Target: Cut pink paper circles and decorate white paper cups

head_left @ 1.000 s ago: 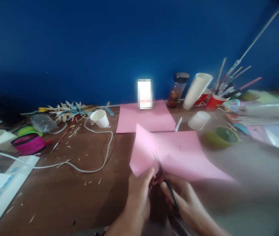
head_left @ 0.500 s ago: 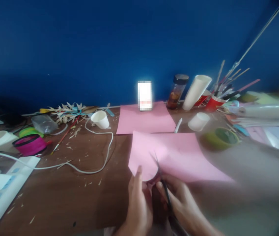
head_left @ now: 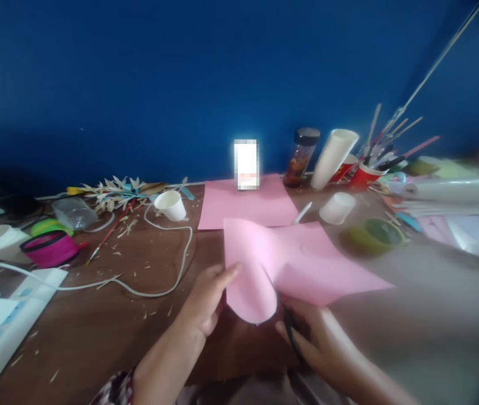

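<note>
A sheet of pink paper (head_left: 302, 259) is held up over the near part of the table, with a curved cut running into it from the near edge. My left hand (head_left: 216, 292) grips the sheet's left edge, thumb on top and fingers underneath. Dark-handled scissors (head_left: 292, 334) are in my right hand (head_left: 307, 326), which is closed around the handles just right of the rounded cut flap. Much of the blades is hidden by the paper. Behind lies a second pink sheet (head_left: 243, 205), flat on the table.
White paper cups (head_left: 170, 206) and a white cable (head_left: 186, 253) lie to the left, near a power strip (head_left: 20, 320). A jar (head_left: 302, 157), a white tube (head_left: 334, 157) and a red cup of brushes (head_left: 364, 175) stand at the back right. A green tape roll (head_left: 378, 236) sits nearer.
My left hand has shifted left and up along the sheet's edge. The paper has tilted and bulged, and the rounded flap shows more fully. My right hand still holds the scissors.
</note>
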Demonstrator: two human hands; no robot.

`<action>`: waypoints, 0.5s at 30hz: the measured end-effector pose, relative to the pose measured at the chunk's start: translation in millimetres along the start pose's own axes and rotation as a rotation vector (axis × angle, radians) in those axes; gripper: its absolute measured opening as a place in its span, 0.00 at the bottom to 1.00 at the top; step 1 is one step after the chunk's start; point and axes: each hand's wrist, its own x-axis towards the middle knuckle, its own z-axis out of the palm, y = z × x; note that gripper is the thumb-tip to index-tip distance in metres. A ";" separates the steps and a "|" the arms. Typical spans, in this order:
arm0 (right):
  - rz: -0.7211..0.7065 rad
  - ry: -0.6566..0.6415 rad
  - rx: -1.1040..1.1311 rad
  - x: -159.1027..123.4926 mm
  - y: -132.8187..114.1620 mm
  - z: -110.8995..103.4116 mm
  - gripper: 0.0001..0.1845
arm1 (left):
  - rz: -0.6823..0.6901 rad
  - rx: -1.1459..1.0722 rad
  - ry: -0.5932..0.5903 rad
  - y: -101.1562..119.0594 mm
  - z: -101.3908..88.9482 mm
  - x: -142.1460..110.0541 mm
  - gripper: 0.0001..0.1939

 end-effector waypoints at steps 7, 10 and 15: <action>0.214 -0.189 0.558 -2.3 -0.1 -2.0 0.21 | 0.142 0.124 0.067 -11.5 6.6 2.3 0.15; 0.231 -0.179 0.597 -3.2 -0.5 -3.6 0.24 | 0.159 0.155 0.083 -10.7 8.6 0.7 0.16; 0.191 -0.132 0.575 -3.2 -5.7 -6.8 0.25 | 0.166 0.154 0.065 -11.7 9.0 0.4 0.17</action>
